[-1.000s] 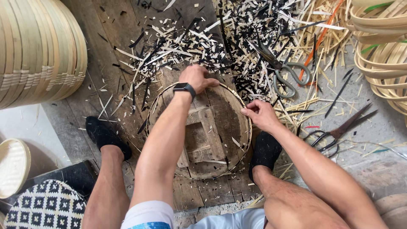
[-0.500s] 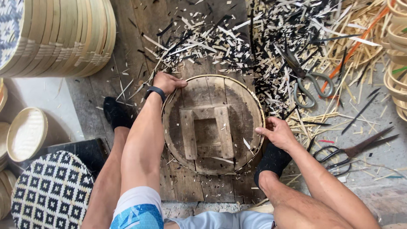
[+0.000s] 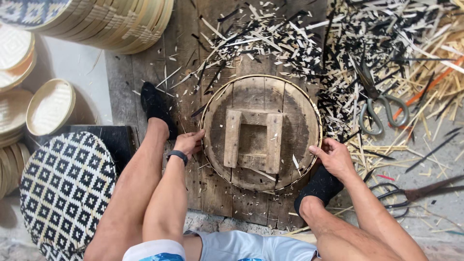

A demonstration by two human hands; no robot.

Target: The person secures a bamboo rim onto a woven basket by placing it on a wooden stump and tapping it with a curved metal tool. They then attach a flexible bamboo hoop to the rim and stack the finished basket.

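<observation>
A round wooden form [image 3: 297,121] with a raised square wooden frame [image 3: 253,140] in its middle lies on the plank floor between my feet. A thin bamboo hoop [image 3: 227,87] runs around its edge. My left hand [image 3: 189,142], with a black wristband, grips the hoop and form at the left edge. On the right edge my right hand [image 3: 333,155] holds the rim, thumb on top. Both feet wear black socks [image 3: 154,104].
Black and pale bamboo offcuts [image 3: 309,38] litter the floor beyond the form. Grey-handled shears [image 3: 374,99] lie at the right; another pair of scissors [image 3: 411,195] lies lower right. Stacked bamboo trays [image 3: 96,19] stand upper left, small woven lids [image 3: 48,107] at left, a black-and-white woven disc [image 3: 63,188] lower left.
My left hand has slid from the far edge of the form round to its left edge. My right hand stays on the right rim. The view has shifted right and closer.
</observation>
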